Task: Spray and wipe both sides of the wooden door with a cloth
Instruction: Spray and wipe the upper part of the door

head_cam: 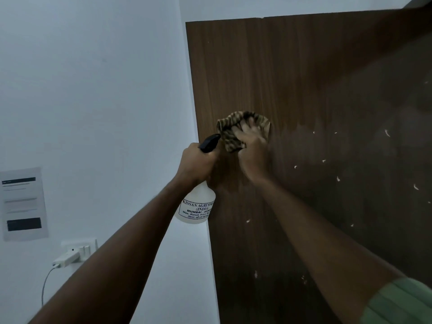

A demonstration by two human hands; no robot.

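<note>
White spray bottle (198, 206), contents indiscernible.

The white spray bottle (198, 206) carries black print: "KISSAN AGRI SPR…", "(INDIA)", "MUMBAI - 400…", "Max. Retail Price…", "(Incl. of all tax…", its right edge cut off. The paper notice (23, 203) on the wall is too blurred to read.

The right hand (251, 142) presses a cloth (231, 134) against the wooden door (304, 90); the left hand (195, 163) grips a spray bottle (197, 204).
</note>
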